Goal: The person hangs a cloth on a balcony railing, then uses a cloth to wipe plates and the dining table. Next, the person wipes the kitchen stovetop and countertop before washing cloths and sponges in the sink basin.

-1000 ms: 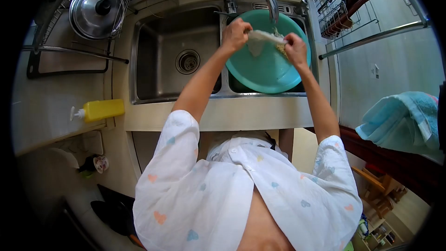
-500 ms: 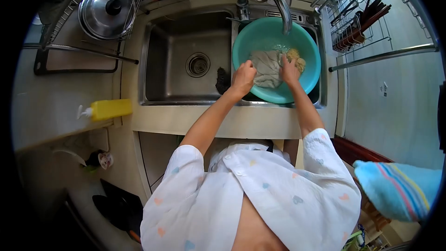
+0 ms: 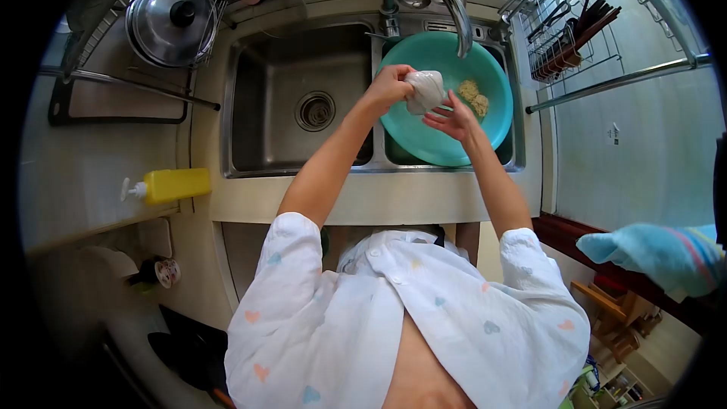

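Note:
A bunched pale grey cloth (image 3: 426, 92) hangs over the turquoise basin (image 3: 416, 140), its left end gripped by the closed fingers of my left hand (image 3: 389, 91). My right hand (image 3: 452, 119) is just below and right of the cloth, palm turned up and fingers apart. Whether its fingertips touch the cloth, I cannot tell. Inside the basin, to the right of that hand, lie pale yellow, lumpy sponge-like pieces (image 3: 474, 98). The chrome tap (image 3: 453, 1) arches over the basin's back part.
The basin stands in the right bowl of a steel double sink (image 3: 257, 173). A yellow pump bottle (image 3: 177, 185) is on the left. Back left, a rack holds a lidded pot (image 3: 170, 23). A wire rack with utensils (image 3: 572, 42) stands right, and a blue striped towel (image 3: 659, 254) hangs lower right.
The cloth, earlier spread in the basin, is now lifted and bunched in my left hand. My right hand has moved left, away from the sponge-like pieces, and opened.

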